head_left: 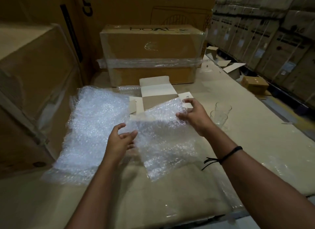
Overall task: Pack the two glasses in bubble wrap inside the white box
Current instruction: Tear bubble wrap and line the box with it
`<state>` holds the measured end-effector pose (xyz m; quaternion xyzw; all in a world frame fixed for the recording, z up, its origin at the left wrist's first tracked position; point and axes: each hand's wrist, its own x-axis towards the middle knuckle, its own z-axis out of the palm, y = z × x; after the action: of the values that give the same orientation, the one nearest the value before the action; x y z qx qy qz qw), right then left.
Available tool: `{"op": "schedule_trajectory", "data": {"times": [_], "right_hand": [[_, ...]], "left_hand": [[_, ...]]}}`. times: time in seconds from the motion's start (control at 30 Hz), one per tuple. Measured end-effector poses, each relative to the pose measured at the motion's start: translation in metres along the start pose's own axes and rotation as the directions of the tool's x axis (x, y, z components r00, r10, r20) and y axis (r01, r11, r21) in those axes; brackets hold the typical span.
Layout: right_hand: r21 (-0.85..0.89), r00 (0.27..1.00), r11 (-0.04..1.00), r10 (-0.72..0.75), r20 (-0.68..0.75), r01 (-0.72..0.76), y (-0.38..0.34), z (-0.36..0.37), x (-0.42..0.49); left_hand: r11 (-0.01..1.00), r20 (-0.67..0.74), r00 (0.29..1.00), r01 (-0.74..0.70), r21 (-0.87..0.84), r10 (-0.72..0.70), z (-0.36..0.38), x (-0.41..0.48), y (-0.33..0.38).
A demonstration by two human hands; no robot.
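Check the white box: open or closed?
Open. The white box has its lid flap raised at the back and side flaps spread; its brown inside shows.

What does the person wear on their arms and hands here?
The left hand and the right hand are bare, without gloves, and no sleeves show on the forearms. A thin black band circles the right wrist, with loose black cord ends trailing from it. The left wrist is bare.

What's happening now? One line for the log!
left hand: grips bubble wrap sheet | right hand: grips same sheet | two glasses: unwrapped, right of white box | box: open
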<state>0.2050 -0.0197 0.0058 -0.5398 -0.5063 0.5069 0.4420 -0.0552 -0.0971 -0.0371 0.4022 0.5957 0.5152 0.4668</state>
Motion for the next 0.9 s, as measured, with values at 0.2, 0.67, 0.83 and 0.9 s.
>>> {"op": "schedule_trajectory", "data": {"times": [0.2,0.67,0.83,0.9], "right_hand": [[-0.057,0.981,0.998,-0.043,-0.189,0.032,-0.016,-0.006,0.025],[-0.893,0.955,0.381,0.071,0.288,0.241,-0.028,-0.027,0.131],[-0.925,0.939,0.194,0.040,0.341,0.328,-0.010,-0.025,0.131],[-0.922,0.933,0.175,0.047,0.358,0.345,-0.011,-0.026,0.126]], "left_hand": [[0.975,-0.206,0.956,-0.220,-0.027,0.210,0.030,0.041,0.026],[0.421,0.186,0.967,-0.244,0.874,0.174,0.069,0.134,0.030],[0.394,0.168,0.969,-0.229,0.890,0.183,0.062,0.121,0.032],[0.411,0.158,0.971,-0.219,0.885,0.179,0.058,0.115,0.031]]}}
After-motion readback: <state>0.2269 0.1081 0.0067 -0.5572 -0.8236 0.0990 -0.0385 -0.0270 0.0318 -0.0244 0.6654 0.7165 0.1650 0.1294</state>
